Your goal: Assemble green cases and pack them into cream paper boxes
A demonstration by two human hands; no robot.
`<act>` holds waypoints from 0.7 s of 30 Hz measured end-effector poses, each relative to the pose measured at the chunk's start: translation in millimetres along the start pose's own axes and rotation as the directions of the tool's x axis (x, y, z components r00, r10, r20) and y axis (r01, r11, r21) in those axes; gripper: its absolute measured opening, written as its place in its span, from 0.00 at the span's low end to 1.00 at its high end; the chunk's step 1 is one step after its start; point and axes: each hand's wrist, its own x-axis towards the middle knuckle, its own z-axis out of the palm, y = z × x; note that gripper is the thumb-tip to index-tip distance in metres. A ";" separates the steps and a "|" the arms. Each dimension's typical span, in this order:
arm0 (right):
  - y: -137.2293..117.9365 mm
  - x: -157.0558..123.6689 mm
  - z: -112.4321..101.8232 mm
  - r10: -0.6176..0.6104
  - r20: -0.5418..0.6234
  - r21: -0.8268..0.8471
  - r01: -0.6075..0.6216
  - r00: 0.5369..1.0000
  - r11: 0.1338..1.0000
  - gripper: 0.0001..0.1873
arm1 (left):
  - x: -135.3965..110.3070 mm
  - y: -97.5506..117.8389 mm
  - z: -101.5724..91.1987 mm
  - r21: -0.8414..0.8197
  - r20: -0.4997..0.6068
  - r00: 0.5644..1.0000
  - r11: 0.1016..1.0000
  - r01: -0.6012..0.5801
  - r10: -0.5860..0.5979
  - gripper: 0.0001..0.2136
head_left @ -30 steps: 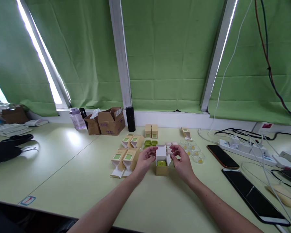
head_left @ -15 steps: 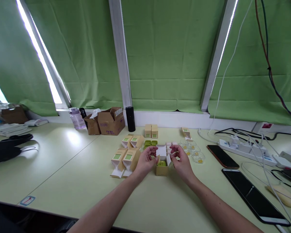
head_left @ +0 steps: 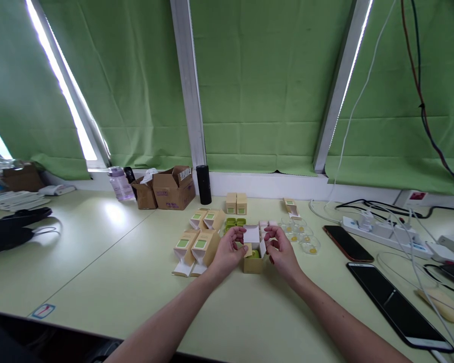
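Note:
In front of me stands a small kraft box point(head_left: 252, 265), its white-lined lid point(head_left: 251, 234) raised at the back. A green item point(head_left: 254, 254) sits inside it. My left hand point(head_left: 230, 248) is at the box's left side, its thumb touching the left flap point(head_left: 248, 249), which leans inward. Its fingertips are curved and apart from the thumb. Beside the upright right flap point(head_left: 263, 247) is my right hand point(head_left: 282, 252), fingers bent, with a gap between them and the thumb. Whether it touches that flap I cannot tell.
Several open kraft boxes point(head_left: 202, 248) stand left of my hands. Behind are two closed boxes point(head_left: 236, 203), green containers point(head_left: 235, 222) and pale pink-white pieces point(head_left: 268, 223). Clear cups with yellow bits point(head_left: 310, 245), two phones point(head_left: 395, 305) and a power strip point(head_left: 386, 235) lie right.
The box's left flap has tipped inward over the green item under my left thumb. My right hand has barely shifted.

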 end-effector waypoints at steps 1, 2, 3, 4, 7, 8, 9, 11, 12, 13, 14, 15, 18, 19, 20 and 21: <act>0.2 0.0 0.2 0.006 0.005 0.003 -0.006 1.000 1.000 0.19 | -0.3 0.2 -0.1 0.006 0.000 1.000 1.000 0.002 -0.002 0.22; 0.2 -0.1 0.5 0.010 0.010 0.006 -0.010 1.000 1.000 0.19 | -0.5 0.5 -0.1 0.011 0.000 1.000 1.000 0.003 -0.003 0.22; -0.1 -0.2 0.9 0.015 0.015 0.010 -0.015 1.000 1.000 0.19 | -0.7 0.9 -0.1 0.016 0.001 1.000 1.000 0.005 -0.005 0.22; -0.6 -0.4 1.3 0.022 0.022 0.014 -0.022 1.000 1.000 0.19 | -0.9 1.3 -0.1 0.019 0.002 1.000 1.000 0.004 -0.004 0.22; -2.7 -1.3 2.5 0.056 0.047 0.030 -0.057 0.997 0.998 0.20 | -0.7 1.7 0.0 0.024 0.004 1.000 1.000 -0.002 0.002 0.22; -3.3 -1.7 2.9 0.068 0.059 0.035 -0.070 0.996 0.997 0.21 | -0.6 1.6 0.1 0.027 0.005 1.000 1.000 -0.005 0.005 0.23; -3.6 -2.1 3.2 0.079 0.071 0.038 -0.081 0.994 0.996 0.21 | -0.3 1.4 0.1 0.033 0.002 1.000 0.999 -0.006 0.006 0.22; -3.3 -3.0 4.0 0.093 0.092 0.038 -0.097 0.991 0.995 0.23 | 0.2 0.5 0.2 0.054 -0.006 1.000 0.999 -0.008 0.008 0.22; -2.6 -3.5 4.4 0.096 0.100 0.035 -0.100 0.990 0.994 0.23 | 0.5 -0.1 0.2 0.063 -0.008 1.000 0.998 -0.008 0.009 0.22; -1.5 -3.8 4.9 0.096 0.103 0.031 -0.100 0.990 0.995 0.23 | 0.7 -0.7 0.2 0.069 -0.009 1.000 0.998 -0.010 0.011 0.22; -0.3 -4.1 5.4 0.093 0.104 0.026 -0.097 0.990 0.995 0.24 | 0.9 -1.4 0.1 0.072 -0.007 1.000 0.997 -0.014 0.014 0.22; 1.2 -4.4 5.8 0.089 0.103 0.019 -0.091 0.991 0.996 0.24 | 1.1 -2.1 -0.1 0.071 -0.004 1.000 0.997 -0.018 0.019 0.22; 5.1 -4.8 6.7 0.076 0.100 -0.006 -0.076 0.992 0.997 0.24 | 1.2 -4.0 -0.5 0.071 0.002 1.000 0.997 -0.027 0.026 0.22; 5.9 -4.8 6.8 0.078 0.102 -0.015 -0.077 0.992 0.997 0.24 | 1.2 -4.4 -0.6 0.072 0.002 1.000 0.997 -0.027 0.026 0.22; 6.3 -4.9 7.0 0.082 0.103 -0.023 -0.081 0.991 0.996 0.24 | 1.1 -4.6 -0.7 0.074 0.002 1.000 0.997 -0.027 0.026 0.22; 6.4 -5.0 7.0 0.088 0.105 -0.028 -0.086 0.991 0.996 0.24 | 1.0 -4.6 -0.7 0.075 0.001 1.000 0.997 -0.027 0.027 0.22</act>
